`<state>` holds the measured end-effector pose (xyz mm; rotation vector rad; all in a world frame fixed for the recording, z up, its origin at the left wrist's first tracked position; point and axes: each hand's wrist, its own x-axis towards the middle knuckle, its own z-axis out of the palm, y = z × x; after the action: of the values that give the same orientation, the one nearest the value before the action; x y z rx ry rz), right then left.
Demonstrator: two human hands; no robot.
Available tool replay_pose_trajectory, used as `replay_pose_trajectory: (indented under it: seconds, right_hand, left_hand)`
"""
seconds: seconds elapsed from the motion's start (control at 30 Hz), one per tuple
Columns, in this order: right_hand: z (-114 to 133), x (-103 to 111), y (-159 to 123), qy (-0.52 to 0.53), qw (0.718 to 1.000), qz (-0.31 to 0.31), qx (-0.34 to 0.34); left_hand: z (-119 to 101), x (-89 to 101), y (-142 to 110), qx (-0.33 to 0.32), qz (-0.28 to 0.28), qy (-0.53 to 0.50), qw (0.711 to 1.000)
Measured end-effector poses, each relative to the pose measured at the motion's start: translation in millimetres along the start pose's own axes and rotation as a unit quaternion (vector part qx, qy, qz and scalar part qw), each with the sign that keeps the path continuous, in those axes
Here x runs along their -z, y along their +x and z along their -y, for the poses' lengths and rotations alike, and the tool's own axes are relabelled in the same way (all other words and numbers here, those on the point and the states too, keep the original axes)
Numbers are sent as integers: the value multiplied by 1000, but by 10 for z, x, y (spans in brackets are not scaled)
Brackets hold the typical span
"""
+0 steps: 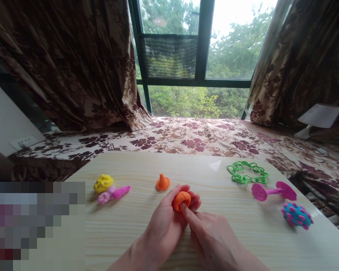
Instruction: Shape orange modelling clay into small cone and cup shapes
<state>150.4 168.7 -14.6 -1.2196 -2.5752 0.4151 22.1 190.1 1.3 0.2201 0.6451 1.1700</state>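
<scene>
A hollow, rounded piece of orange modelling clay rests in the cupped palm of my left hand, whose thumb and fingers curl around it. The index finger of my right hand pokes down into the hollow, while its other fingers are folded and partly hidden. Just beyond my left hand, an orange clay cone with a wide brim stands on the table.
On the pale wooden table, a yellow clay lump and a pink clay piece lie left. At right are a green clay chain, a magenta dumbbell shape and a blue, pink-dotted roll. Behind stands a lamp.
</scene>
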Motion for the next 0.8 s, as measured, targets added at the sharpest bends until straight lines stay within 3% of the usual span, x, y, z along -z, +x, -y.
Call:
replay_pose_trajectory:
  seconds: [0.1,0.23,0.37,0.43,0.5,0.63,0.8]
  right_hand:
    - [18,-34,15,-10,1000,4,-5]
    - [38,30,13,134,990,-33,-18]
    - [114,219,-7,337,940,-4,-46]
    - [150,273,-17,387,921,19,-41]
    - [155,261,-27,359,933,6,-26]
    - [67,117,-49,186,982,-38,-7]
    - [7,28,-36,50,999,-8,1]
  left_hand:
    - [-7,-18,-13,-13,-13,7,1000]
    - [-66,-80,-72,-18,36,21,999]
    - [-109,-93,-113,-7,73,67,995]
    - [-104,-79,-118,0,78,84,993]
    - [-83,-67,-115,4,75,85,994]
    - [-30,-55,-91,-5,36,62,997]
    - [-3,-25,-38,4,23,16,1000]
